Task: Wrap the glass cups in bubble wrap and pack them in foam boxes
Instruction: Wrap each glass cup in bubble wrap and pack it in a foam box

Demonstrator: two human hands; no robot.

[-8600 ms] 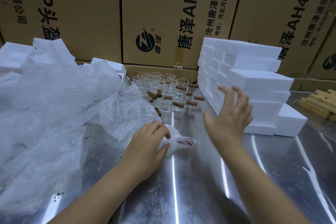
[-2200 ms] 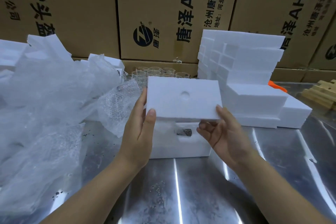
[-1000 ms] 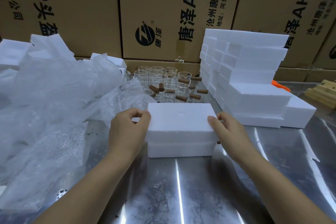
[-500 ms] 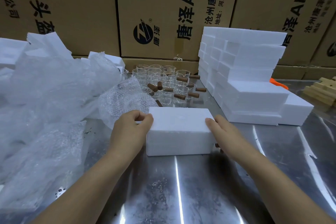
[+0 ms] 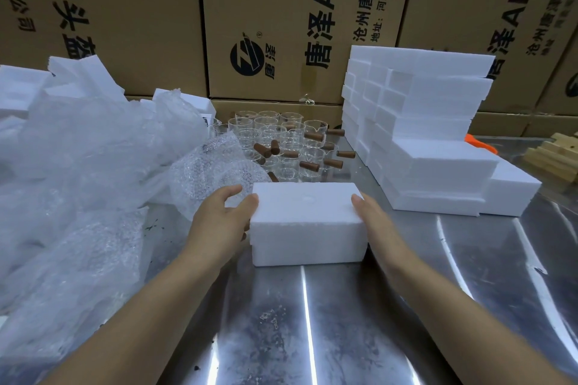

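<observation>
One closed white foam box (image 5: 308, 222) sits on the steel table (image 5: 312, 328), right in front of the person, with a faint round dimple in its lid and no print on it. The left hand (image 5: 219, 219) grips its left end, thumb on the top edge and fingers curled round the far corner. The right hand (image 5: 372, 222) lies flat against the right end with its fingers straight and together. Both forearms reach in from below.

Just behind the box stand the glass cups (image 5: 291, 134), clear and spouted with brown stub handles (image 5: 309, 166). There are roughly twenty, too crowded for an exact count. A sheet of bubble wrap (image 5: 212, 172) lies just left of them, against a big heap of the same.

To the right is a stepped stack of foam boxes (image 5: 438, 122), several layers high. Three large cartons (image 5: 281, 9) form the back wall. They read "唐泽 AH4", "沧州唐泽通信", "地址: 河北河间" and, on the left one, "-P头盔", beside a round black logo. Wooden blocks (image 5: 556, 159) and an orange object (image 5: 481, 145) lie far right.
</observation>
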